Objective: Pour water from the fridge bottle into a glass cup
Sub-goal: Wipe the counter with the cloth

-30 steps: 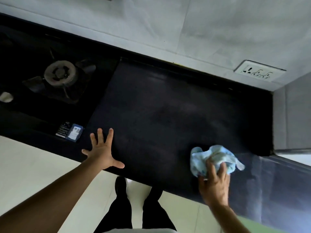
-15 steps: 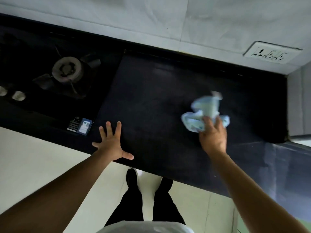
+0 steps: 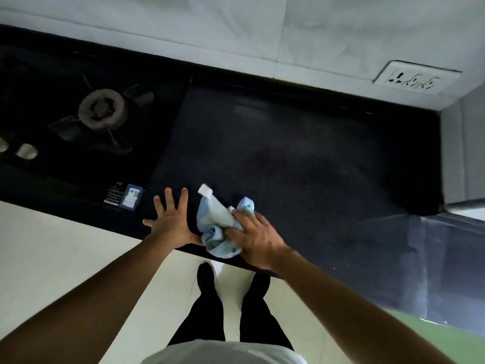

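Left hand (image 3: 172,222) laid flat on front edge of dark counter (image 3: 301,158), fingers spread. Right hand (image 3: 256,239) curled round bunched light-blue cloth (image 3: 217,224), which is gripped against counter just beside left hand's thumb. Stove burner (image 3: 101,109) seen beyond left hand, further left. Wall socket (image 3: 417,80) seen well beyond right hand. Whereabouts of bottle and glass cup cannot be told.

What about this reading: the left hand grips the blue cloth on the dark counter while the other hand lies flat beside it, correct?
Wrong hand. In the head view the right hand grips the blue cloth on the dark counter, while the left hand lies flat beside it.
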The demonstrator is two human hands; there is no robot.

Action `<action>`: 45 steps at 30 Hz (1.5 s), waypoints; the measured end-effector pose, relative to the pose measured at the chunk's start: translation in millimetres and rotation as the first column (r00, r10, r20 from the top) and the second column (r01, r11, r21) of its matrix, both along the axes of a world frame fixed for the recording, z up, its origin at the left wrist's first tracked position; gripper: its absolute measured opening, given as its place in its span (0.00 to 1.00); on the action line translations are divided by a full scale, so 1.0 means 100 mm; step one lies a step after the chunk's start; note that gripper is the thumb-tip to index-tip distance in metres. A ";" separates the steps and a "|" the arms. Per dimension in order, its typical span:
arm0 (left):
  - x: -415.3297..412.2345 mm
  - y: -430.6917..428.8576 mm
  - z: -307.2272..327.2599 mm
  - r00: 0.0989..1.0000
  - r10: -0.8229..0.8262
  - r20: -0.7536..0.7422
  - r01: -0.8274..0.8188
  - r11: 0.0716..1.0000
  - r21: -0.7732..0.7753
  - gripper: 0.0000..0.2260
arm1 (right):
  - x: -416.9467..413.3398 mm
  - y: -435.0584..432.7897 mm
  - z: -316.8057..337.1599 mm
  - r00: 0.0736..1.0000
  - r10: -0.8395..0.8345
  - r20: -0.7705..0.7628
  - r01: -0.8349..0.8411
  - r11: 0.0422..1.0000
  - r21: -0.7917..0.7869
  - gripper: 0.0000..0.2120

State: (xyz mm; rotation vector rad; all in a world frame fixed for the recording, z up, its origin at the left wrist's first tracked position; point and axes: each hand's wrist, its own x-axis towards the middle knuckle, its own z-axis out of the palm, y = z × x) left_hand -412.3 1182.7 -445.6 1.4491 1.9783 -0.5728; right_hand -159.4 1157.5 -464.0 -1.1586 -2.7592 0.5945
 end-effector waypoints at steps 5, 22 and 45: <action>-0.08 -0.06 -0.08 0.999 -0.045 -0.001 0.045 0.998 0.032 0.72 | 1.02 0.27 0.04 0.865 -0.502 -0.022 0.502 0.865 -0.006 0.22; -0.20 -0.26 -0.30 0.981 -0.189 -0.050 0.193 0.976 0.102 0.65 | 0.05 0.57 0.00 0.998 -0.028 0.051 0.027 1.000 0.005 0.25; -0.19 -0.23 -0.28 0.979 -0.202 -0.025 0.203 0.976 0.077 0.65 | 0.71 -1.00 0.10 0.052 -0.995 0.091 0.998 0.056 0.041 0.26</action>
